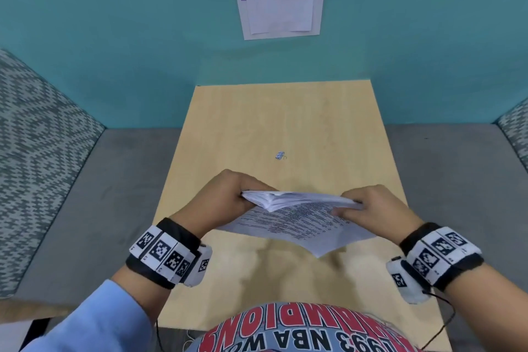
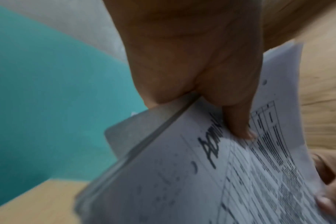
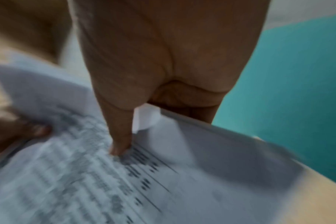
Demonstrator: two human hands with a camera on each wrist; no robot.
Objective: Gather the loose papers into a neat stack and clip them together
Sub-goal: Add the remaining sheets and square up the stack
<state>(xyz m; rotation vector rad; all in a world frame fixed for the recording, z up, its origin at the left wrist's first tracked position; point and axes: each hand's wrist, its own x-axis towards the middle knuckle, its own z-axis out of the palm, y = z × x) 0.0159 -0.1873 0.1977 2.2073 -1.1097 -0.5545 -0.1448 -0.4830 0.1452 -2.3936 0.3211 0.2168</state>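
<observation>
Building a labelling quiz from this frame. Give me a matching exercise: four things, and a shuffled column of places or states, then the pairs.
Things:
1. paper stack
2. binder clip
3. left hand
4. right hand

Places or states:
A. grips the stack's right end
B. lies alone on the table, beyond the hands
C. held above the table between both hands
D. grips the stack's left end

Pairs: 1-C, 2-B, 3-D, 4-A

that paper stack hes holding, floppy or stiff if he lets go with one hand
Probably floppy: the paper stack already sags between the left hand and right hand. The sheets look loose and fanned at the edges, so they would likely slide apart. The binder clip lies on the table, not yet applied.
</observation>
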